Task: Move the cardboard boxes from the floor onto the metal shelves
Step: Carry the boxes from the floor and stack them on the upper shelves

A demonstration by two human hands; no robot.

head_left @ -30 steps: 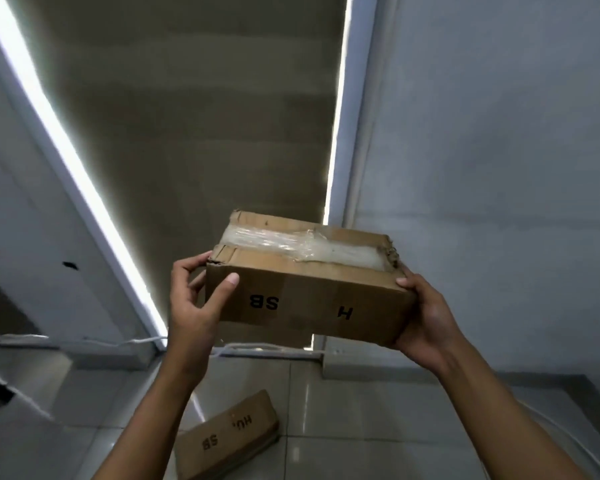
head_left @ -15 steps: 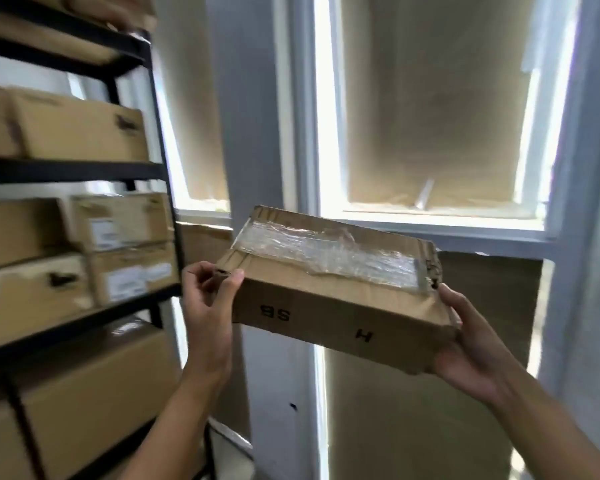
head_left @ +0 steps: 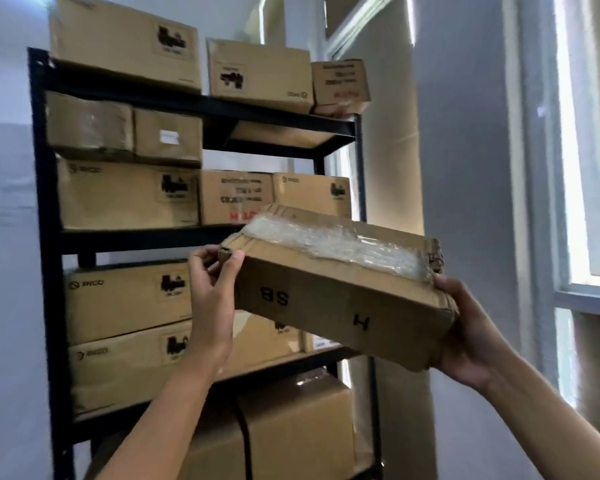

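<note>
While both hands hold a flat brown cardboard box (head_left: 329,289) up in the air in front of it, the tall black metal shelving unit (head_left: 45,237) fills the left half of the head view, set against a pale wall (head_left: 4,202). To the right stand a pale pillar (head_left: 465,133) and a bright window with a white frame (head_left: 575,289).

Every level of the shelving carries brown cardboard cartons. Three cartons (head_left: 257,74) sit on the top board, the rightmost one small and overhanging the corner. On the level below, two small cartons (head_left: 125,129) rest on a larger one (head_left: 125,195) at the left, with two more beside it; the space above those two, on the right, is open. Lower down, stacked cartons (head_left: 125,299) fill the next level, and a big carton with a black strap (head_left: 274,427) stands beneath.

The held box tilts, its right end lower, partly covering the middle shelves. Its top bears a wide strip of crinkled clear tape (head_left: 336,247), its corners are worn and crushed, and its near side shows upside-down black letters "SB" and "H".

The left hand (head_left: 212,299) grips the box's left end, thumb on the near face and fingers curled round the torn corner. The right hand (head_left: 471,334) cups the right end from below, fingers wrapped under it.
</note>
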